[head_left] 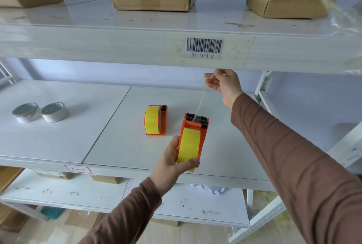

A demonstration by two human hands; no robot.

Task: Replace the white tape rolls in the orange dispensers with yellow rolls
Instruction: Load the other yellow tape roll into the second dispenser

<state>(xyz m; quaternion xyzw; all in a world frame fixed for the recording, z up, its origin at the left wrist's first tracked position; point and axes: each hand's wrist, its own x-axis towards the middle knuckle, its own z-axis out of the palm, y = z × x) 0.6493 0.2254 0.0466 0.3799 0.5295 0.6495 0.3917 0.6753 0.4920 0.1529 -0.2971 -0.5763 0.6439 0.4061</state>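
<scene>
A: Your left hand (172, 162) is wrapped round the orange dispenser (193, 136) w/ its yellow roll (189, 147), held above the shelf (58, 142).

B: And the right hand (223, 83)?

A: Pinched on the tape strip (201, 100), pulled up from the cutter. It's thin, sticky, prob twists easily, so hold the end only. Second dispenser (156, 120) is loaded too; white rolls (40, 114) sit well left.

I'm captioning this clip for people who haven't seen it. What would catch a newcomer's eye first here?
First, the orange dispenser with a yellow roll, held by the left hand over the shelf's front edge, while the right hand pulls a tape strip up from its blade. Behind it, a second dispenser, also yellow, stands on the shelf. Two white rolls lie far left.
</scene>
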